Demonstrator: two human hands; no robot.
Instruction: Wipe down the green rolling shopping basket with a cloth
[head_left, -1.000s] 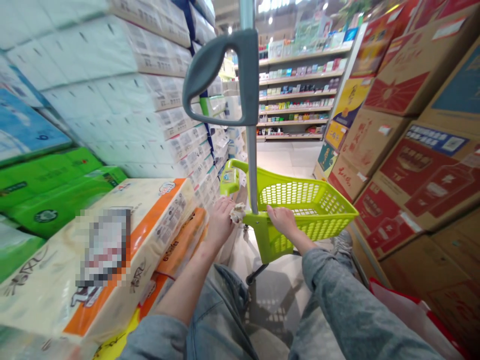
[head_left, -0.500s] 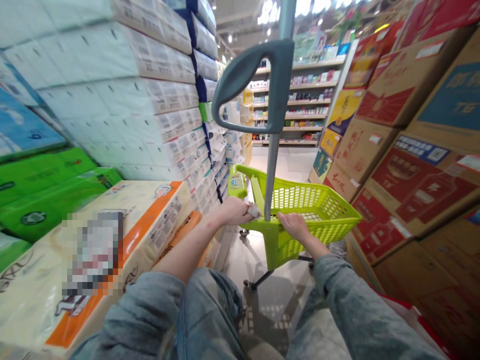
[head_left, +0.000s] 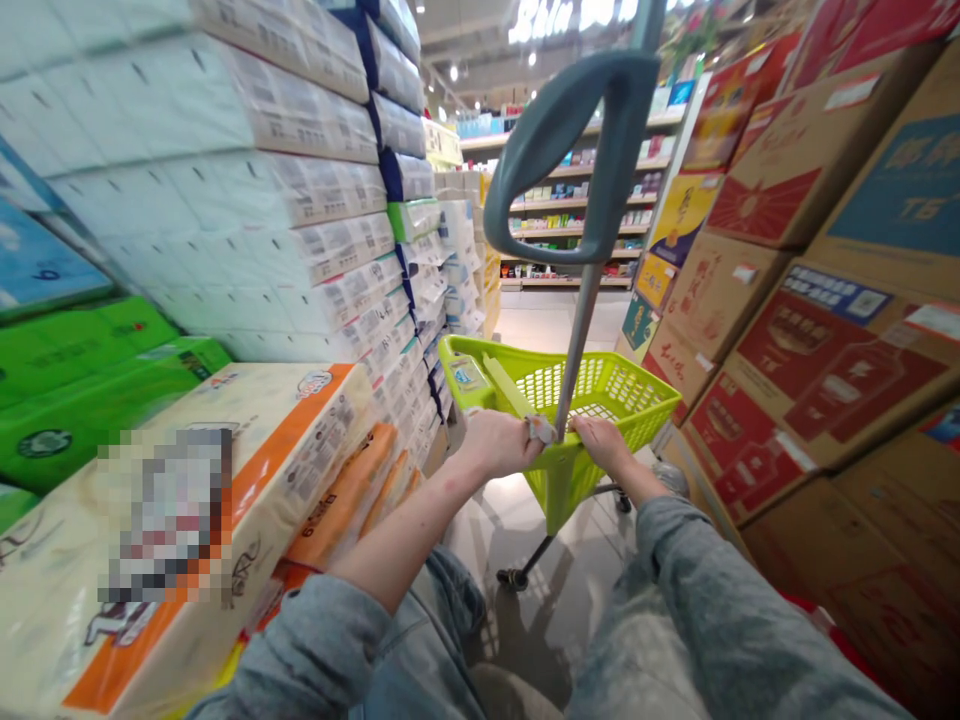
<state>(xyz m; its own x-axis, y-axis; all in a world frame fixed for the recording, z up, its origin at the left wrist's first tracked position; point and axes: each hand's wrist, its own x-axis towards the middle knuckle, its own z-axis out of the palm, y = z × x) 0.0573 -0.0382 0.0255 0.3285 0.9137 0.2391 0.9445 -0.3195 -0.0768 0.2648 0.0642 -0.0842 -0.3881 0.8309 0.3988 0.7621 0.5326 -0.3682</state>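
A lime green shopping basket cart (head_left: 600, 390) on wheels stands in the aisle ahead of me. Its grey pull handle (head_left: 592, 160) rises on a metal pole close to the camera. My left hand (head_left: 499, 442) is closed on the near rim of the basket, left of the pole, with a crumpled white tissue (head_left: 540, 430) pinched in its fingers. My right hand (head_left: 604, 443) grips the same rim just right of the pole. Both arms wear grey denim sleeves.
Stacked packs of tissue paper (head_left: 285, 200) wall the left side, with an orange and cream pack (head_left: 247, 470) nearest me. Cardboard cartons (head_left: 810, 330) are piled along the right. Product shelves (head_left: 555, 210) stand at the far end of the tiled floor (head_left: 547, 590).
The cart has swung and rolled a little to the right and away, its pole now leaning right. My left hand has moved in to close on the rim beside the pole.
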